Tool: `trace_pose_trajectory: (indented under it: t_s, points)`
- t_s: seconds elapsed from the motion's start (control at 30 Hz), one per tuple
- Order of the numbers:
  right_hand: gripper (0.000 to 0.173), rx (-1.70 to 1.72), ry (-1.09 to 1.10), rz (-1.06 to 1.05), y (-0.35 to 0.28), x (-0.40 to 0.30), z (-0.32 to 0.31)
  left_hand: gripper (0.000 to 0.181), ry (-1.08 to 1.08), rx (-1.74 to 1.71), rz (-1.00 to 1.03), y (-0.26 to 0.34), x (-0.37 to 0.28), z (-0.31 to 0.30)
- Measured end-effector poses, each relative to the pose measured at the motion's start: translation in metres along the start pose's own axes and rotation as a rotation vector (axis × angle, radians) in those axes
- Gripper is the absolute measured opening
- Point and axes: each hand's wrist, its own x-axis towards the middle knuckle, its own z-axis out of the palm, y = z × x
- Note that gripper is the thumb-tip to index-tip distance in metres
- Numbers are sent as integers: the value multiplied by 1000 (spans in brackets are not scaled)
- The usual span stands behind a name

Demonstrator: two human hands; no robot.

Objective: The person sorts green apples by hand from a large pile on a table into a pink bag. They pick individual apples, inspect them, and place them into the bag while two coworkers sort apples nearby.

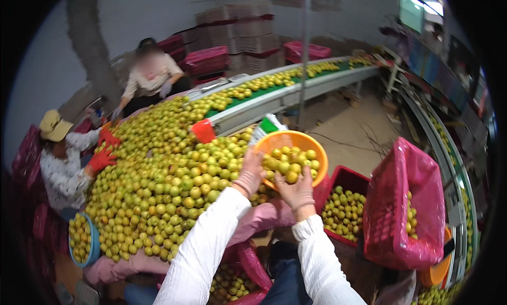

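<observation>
An orange plastic basket (324,162) full of round yellow-green fruits (293,158) stands at the right edge of the heaped fruit. My left hand (250,172), in a thin pale glove, lies against the basket's left rim; whether it grips the rim or fruit is unclear. My right hand (297,190), gloved likewise, reaches over the near rim with its fingers around some fruits. The large fruit heap (170,186) spreads to the left over a table edged with pink cloth (261,222).
A co-worker's red gloves (103,152) touch the heap; another person (152,73) sits behind it. A conveyor (285,97) carries fruit. Right of me are a red crate (342,174) of fruit and a pink-lined crate (400,210). A blue basket (95,241) stands left; a metal pole (304,67) rises ahead.
</observation>
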Motion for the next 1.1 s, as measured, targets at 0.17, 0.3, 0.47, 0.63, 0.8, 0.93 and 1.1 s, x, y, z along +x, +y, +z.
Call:
trace_pose_trajectory:
  t_s: [0.17, 0.3, 0.47, 0.63, 0.8, 0.93, 1.1]
  points:
    - [45, -210, 130, 52, 31, -10, -1, 36, 39, 611, 160, -24, -78, -59]
    - [34, -562, -149, 252, 94, -46, 9, 31, 206, 943, 532, 2, -205, -146]
    - [34, -737, -398, 616, 188, -95, 23, 25, 805, 1350, 747, 88, -334, -240]
    - [33, -800, -537, 875, 257, -126, 26, 50, 1482, 1689, 635, 150, -377, -357]
    - [32, -797, -465, 890, 279, -115, 23, 51, 1598, 1427, 435, 153, -349, -375]
    - [29, -826, -418, 894, 293, -107, 22, 45, 1434, 1235, 572, 133, -333, -364]
    - [29, -867, -386, 885, 291, -101, 15, 46, 1141, 1538, 372, 123, -310, -300]
